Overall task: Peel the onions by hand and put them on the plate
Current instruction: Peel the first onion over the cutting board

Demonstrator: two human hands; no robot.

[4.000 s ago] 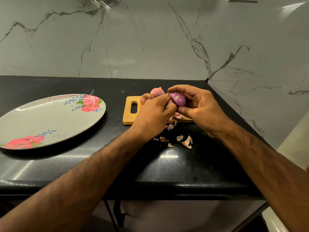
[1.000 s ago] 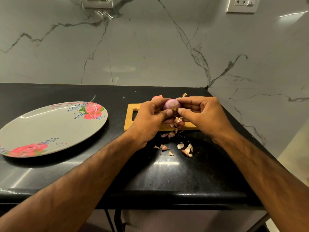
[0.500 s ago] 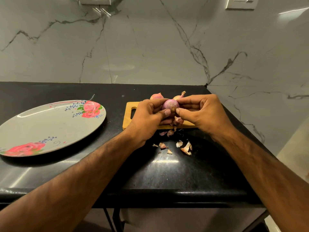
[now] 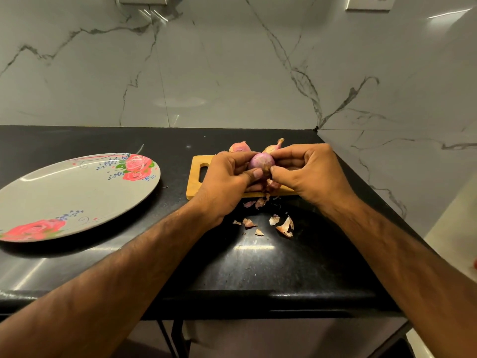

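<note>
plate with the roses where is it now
In the head view the plate lies at the left of the black counter, apart from the wooden cutting board to its right, over which the left hand and right hand grip an onion.

Forearms (image 4: 154,254) extended forward, converging. left hand (image 4: 227,177) curled round onion (image 4: 260,161); right hand (image 4: 309,171) pinches its lower end, thumb against forefinger.
</note>
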